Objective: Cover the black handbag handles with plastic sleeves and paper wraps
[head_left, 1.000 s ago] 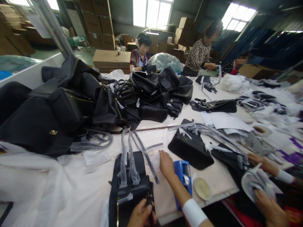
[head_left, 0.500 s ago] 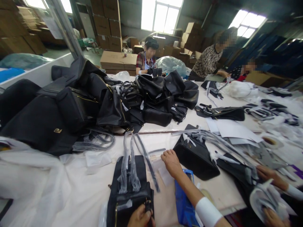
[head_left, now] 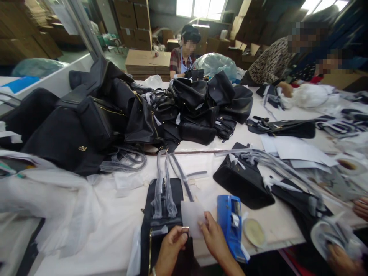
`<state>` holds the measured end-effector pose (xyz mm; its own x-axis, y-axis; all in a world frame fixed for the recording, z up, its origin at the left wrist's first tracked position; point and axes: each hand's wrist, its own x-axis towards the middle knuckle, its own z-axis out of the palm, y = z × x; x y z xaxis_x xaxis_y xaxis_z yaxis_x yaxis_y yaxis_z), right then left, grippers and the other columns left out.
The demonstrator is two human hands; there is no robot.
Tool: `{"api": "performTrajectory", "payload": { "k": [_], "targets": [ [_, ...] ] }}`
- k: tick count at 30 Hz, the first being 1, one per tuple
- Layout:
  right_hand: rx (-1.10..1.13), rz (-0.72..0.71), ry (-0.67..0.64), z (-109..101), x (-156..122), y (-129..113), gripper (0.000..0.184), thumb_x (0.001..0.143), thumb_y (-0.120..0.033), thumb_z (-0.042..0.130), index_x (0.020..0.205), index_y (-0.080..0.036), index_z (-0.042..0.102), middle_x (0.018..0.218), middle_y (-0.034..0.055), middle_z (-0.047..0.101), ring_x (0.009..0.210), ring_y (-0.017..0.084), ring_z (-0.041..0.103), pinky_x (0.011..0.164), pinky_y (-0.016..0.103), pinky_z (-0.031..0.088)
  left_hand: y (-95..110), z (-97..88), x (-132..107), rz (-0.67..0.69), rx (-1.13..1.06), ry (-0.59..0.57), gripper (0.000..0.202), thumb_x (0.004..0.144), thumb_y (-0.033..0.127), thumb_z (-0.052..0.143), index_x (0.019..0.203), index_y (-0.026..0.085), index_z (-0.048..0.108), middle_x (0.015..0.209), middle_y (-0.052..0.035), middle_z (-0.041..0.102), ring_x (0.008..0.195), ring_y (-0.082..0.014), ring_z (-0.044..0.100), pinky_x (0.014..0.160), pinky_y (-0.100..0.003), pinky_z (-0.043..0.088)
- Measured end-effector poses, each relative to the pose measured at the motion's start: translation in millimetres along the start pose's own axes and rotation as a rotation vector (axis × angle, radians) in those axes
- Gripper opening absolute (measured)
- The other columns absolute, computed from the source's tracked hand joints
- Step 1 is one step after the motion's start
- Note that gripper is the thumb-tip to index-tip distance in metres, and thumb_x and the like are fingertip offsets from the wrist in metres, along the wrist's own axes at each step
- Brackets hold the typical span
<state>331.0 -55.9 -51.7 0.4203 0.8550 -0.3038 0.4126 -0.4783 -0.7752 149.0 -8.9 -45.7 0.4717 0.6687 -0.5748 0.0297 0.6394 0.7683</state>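
Note:
A black backpack [head_left: 154,241] lies on the table in front of me, its upper straps [head_left: 158,199] wrapped in clear plastic. My left hand [head_left: 171,245] is closed in a pinch over its lower right side, gripping a dark strap end with a small shiny metal piece [head_left: 185,229]. Just to the right, my right hand [head_left: 214,237] pinches the edge of a small translucent white sheet [head_left: 192,216]. The sheet is partly over the backpack's right edge. A blue tape dispenser [head_left: 230,222] stands right beside my right hand.
Black bags [head_left: 138,119] are heaped across the back left. Another black bag [head_left: 244,184] lies right of the dispenser, near a tape roll [head_left: 254,232]. White wrapping [head_left: 60,207] covers the left side. A co-worker's hand [head_left: 340,258] is at the lower right; other people work behind.
My right hand has drawn back towards me from beside the black bag and now holds the translucent sheet. My left hand has lifted the strap end slightly. The view has shifted.

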Motion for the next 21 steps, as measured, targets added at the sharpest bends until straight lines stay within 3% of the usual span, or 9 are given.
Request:
{"api": "performTrajectory", "payload": {
  "k": [3, 7, 10, 14, 17, 19, 21],
  "targets": [
    [0.242, 0.044, -0.143, 7.7, -22.5, -9.3, 0.041, 0.083, -0.043, 0.054, 0.117, -0.019, 0.058, 0.108, 0.0104, 0.067, 0.100, 0.026, 0.061, 0.089, 0.035, 0.047, 7.9, -0.2, -1.6, 0.154, 0.194, 0.098, 0.028, 0.081, 0.047, 0.061, 0.088, 0.021, 0.069, 0.091, -0.0044, 0.067, 0.091, -0.0233, 0.059, 0.082, -0.032, 0.045],
    [0.490, 0.004, -0.350, -2.6, -30.9, -32.6, 0.039, 0.084, -0.033, 0.052, 0.119, -0.019, 0.059, 0.109, 0.0069, 0.067, 0.102, 0.025, 0.060, 0.096, 0.038, 0.043, 21.7, 3.3, -9.3, 0.296, 0.442, 0.206, 0.022, 0.084, 0.041, 0.058, 0.081, 0.024, 0.071, 0.121, -0.0070, 0.056, 0.117, -0.0282, 0.049, 0.104, -0.041, 0.033],
    [0.478, 0.021, -0.398, -13.3, -30.1, -40.0, 0.035, 0.081, -0.028, 0.052, 0.113, -0.019, 0.064, 0.099, 0.0040, 0.069, 0.094, 0.024, 0.061, 0.089, 0.037, 0.046, 29.3, 8.7, -18.0, 0.364, 0.502, 0.221, 0.020, 0.083, 0.038, 0.059, 0.081, 0.024, 0.072, 0.142, -0.0055, 0.041, 0.130, -0.0299, 0.037, 0.112, -0.045, 0.024],
    [0.445, 0.020, -0.549, -20.7, -31.3, -40.2, 0.027, 0.075, -0.023, 0.052, 0.096, -0.018, 0.069, 0.085, -0.0002, 0.069, 0.085, 0.023, 0.060, 0.080, 0.033, 0.048, 33.7, 12.6, -25.1, 0.451, 0.538, 0.169, 0.019, 0.084, 0.035, 0.057, 0.082, 0.024, 0.073, 0.148, -0.0043, 0.035, 0.134, -0.0305, 0.033, 0.113, -0.047, 0.021],
    [0.547, 0.085, -0.624, -20.0, -35.3, -40.6, 0.026, 0.072, -0.021, 0.053, 0.092, -0.018, 0.069, 0.077, -0.0023, 0.067, 0.077, 0.020, 0.059, 0.075, 0.030, 0.047, 34.5, 11.8, -24.9, 0.410, 0.514, 0.085, 0.021, 0.086, 0.036, 0.054, 0.084, 0.024, 0.072, 0.136, -0.0073, 0.051, 0.123, -0.0293, 0.047, 0.106, -0.043, 0.032],
    [0.627, 0.111, -0.633, -17.8, -39.1, -41.6, 0.027, 0.071, -0.021, 0.053, 0.094, -0.019, 0.068, 0.077, -0.0029, 0.067, 0.072, 0.017, 0.058, 0.075, 0.029, 0.046, 34.9, 11.2, -24.2, 0.353, 0.505, 0.039, 0.022, 0.086, 0.039, 0.055, 0.084, 0.024, 0.070, 0.111, -0.0076, 0.066, 0.106, -0.0273, 0.058, 0.095, -0.038, 0.041],
    [0.685, 0.112, -0.637, -15.2, -43.8, -42.5, 0.029, 0.070, -0.019, 0.053, 0.095, -0.019, 0.068, 0.078, -0.0028, 0.067, 0.071, 0.016, 0.058, 0.076, 0.029, 0.046, 34.9, 10.9, -24.3, 0.301, 0.499, 0.042, 0.023, 0.084, 0.042, 0.056, 0.084, 0.023, 0.069, 0.089, -0.0046, 0.070, 0.090, -0.0252, 0.062, 0.083, -0.032, 0.044]
  ]
}}
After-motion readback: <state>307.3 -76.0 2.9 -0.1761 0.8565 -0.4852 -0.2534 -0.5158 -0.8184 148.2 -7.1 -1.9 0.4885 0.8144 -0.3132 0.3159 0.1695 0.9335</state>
